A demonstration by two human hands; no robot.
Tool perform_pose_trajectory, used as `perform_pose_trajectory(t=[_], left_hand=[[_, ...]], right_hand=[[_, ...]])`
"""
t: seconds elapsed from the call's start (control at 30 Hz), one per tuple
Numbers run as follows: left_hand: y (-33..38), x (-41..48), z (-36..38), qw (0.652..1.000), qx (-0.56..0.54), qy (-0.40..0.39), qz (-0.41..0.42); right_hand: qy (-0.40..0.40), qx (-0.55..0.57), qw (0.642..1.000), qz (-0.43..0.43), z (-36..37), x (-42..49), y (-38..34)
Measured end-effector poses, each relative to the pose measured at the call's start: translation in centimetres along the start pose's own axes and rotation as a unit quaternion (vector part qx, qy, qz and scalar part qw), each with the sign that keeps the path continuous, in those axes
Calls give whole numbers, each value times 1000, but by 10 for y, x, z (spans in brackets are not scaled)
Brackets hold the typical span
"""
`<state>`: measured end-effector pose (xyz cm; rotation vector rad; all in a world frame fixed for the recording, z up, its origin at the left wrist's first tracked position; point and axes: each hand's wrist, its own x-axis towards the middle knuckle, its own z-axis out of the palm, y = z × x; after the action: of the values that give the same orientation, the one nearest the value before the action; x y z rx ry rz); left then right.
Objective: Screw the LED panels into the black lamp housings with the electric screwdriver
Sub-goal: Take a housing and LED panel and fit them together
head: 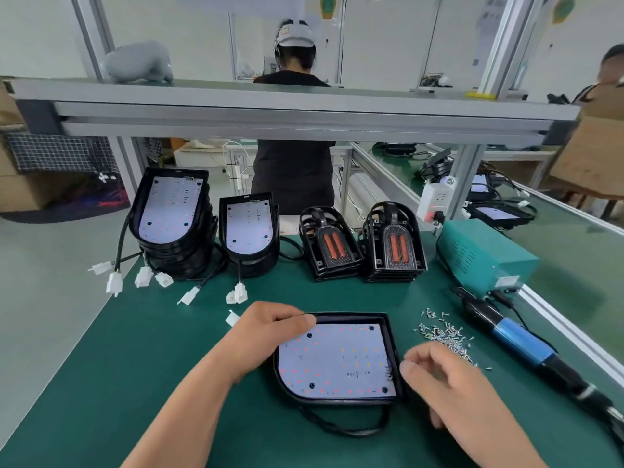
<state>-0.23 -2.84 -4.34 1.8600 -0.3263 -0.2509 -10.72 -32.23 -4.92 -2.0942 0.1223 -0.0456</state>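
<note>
A black lamp housing lies flat on the green mat in front of me, with a white LED panel seated inside it. My left hand holds the housing's far left rim, thumb on the edge. Just off the housing's right side, my right hand hovers by a pile of small silver screws. Its fingers are curled and blurred, so any screw in them is hidden. The electric screwdriver, blue and black, lies on the mat at the right, untouched.
Two stacks of housings with panels stand at the back left, their white connectors trailing. Two stacks of black parts with orange inserts stand behind. A teal power box sits back right. Another person works beyond the rail.
</note>
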Motion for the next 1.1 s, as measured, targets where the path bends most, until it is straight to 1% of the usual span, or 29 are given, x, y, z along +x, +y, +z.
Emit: perform_pose_trajectory(t=[0.07, 0.13, 0.23, 0.37, 0.5, 0.6, 0.8, 0.97, 1.1], left_hand=[[-2, -1, -4, 999, 30, -18, -2], [-2, -1, -7, 998, 61, -30, -8], [0, -2, -9, 994, 96, -43, -15], [-1, -3, -6, 991, 117, -58, -8], [-4, -1, -6, 993, 102, -59, 2], [-9, 1, -5, 994, 96, -51, -9], [-15, 5, -3, 995, 88, -41, -5], [-16, 7, -2, 994, 103, -32, 0], [-17, 6, -2, 994, 99, -40, -3]], right_hand=[[64, -35, 997, -35, -9, 10, -3], [112, -44, 991, -53, -16, 27, -10], [150, -53, 984, -80, -22, 70, -20], [180, -153, 967, -89, -25, 138, -36], [167, -209, 963, -35, -14, 182, -47], [141, -215, 966, -6, -1, 196, -44], [153, -179, 972, -20, 5, 206, -32], [158, -189, 969, -23, 6, 208, -30], [171, -183, 968, -34, 7, 208, -30]])
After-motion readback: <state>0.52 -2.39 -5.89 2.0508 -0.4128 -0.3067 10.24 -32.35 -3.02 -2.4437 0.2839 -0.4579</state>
